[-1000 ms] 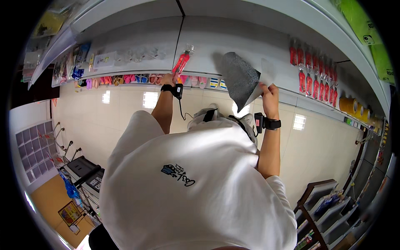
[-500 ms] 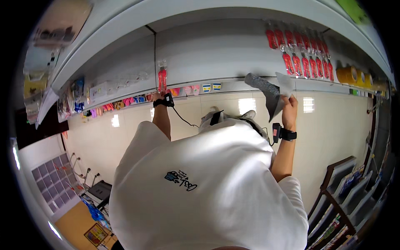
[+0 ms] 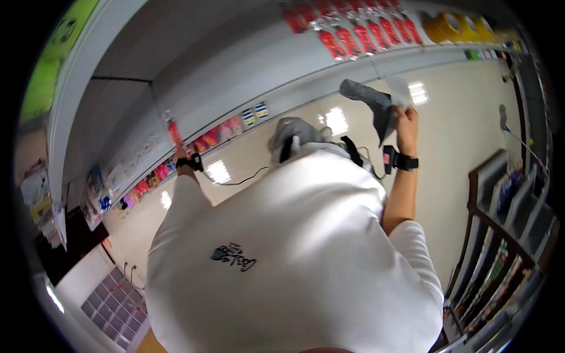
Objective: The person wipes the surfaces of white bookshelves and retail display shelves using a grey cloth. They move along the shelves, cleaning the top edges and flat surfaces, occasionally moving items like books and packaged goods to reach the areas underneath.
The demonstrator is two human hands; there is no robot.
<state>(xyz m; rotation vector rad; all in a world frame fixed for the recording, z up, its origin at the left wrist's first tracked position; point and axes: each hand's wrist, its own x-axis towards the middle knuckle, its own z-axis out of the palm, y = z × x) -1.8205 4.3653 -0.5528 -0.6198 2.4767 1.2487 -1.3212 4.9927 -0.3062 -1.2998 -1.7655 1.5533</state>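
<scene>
On the left, my left hand (image 3: 181, 154) is closed round the lower end of a red item in clear plastic packaging (image 3: 173, 130), which points upward over the shelf. Its exact kind is too blurred to tell. My right hand (image 3: 406, 120) pinches a crumpled grey cloth (image 3: 371, 97) together with a paler, whitish flap (image 3: 399, 89); both hang in the air past the shelf's front edge. Each wrist wears a black band with a small device. Several similar red packets (image 3: 365, 36) lie in rows on the grey shelf (image 3: 226, 70), well away from both hands.
Yellow tape rolls (image 3: 444, 27) stand to the right of the red packets. Colourful small goods (image 3: 218, 134) line a lower level beneath the shelf edge. A dark-framed rack (image 3: 500, 194) stands at right, and a tiled floor (image 3: 465, 112) lies below.
My view has turned, so the shelf now slants. My left hand, holding the red packet, appears farther left and lower. My right hand keeps its hold on the cloth.
</scene>
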